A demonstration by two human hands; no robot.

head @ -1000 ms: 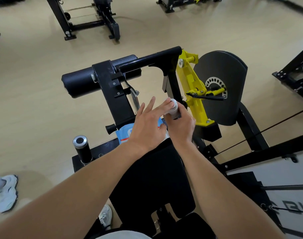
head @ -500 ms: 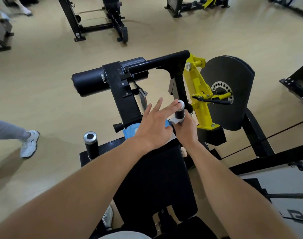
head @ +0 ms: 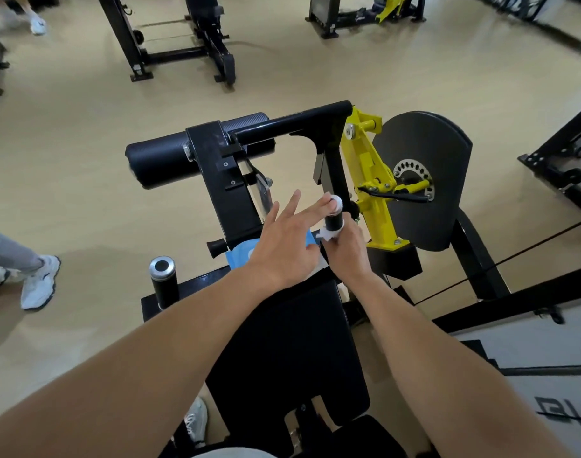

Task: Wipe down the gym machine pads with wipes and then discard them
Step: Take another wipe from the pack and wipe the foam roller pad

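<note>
- Our right hand [head: 345,252] is curled round the lower part of the right grip [head: 334,219], a short upright black handle with a silver cap, at the seat's front right corner.
- A wipe [head: 325,235] shows as a white scrap bunched between that hand and the grip, so we judge the hand is clenched on both, wiping the handle.
- Our left hand [head: 282,249] has its fingers straight and spread; it grasps nothing, and one fingertip [head: 323,203] touches the grip's cap from the left.
- The blue wipe pack [head: 239,254] lies at the seat's front edge, mostly hidden under the left hand.
- The relation that counts: the grip's long axis stands roughly upright, tilted a little away from us, and the wipe sits low on it, under the exposed black length and the cap. The stroke we expect runs up along that axis, and the right hand is the one placed for it.
- The seat [head: 292,352] lies between our forearms, just below both hands; the roller [head: 170,160] stands well apart, beyond the seat's front left.
- The left grip [head: 163,276] stands at the seat's front left corner, nearer the left hand.
- By our judgement the pads themselves are not yet being wiped, and discarding comes last.
</note>
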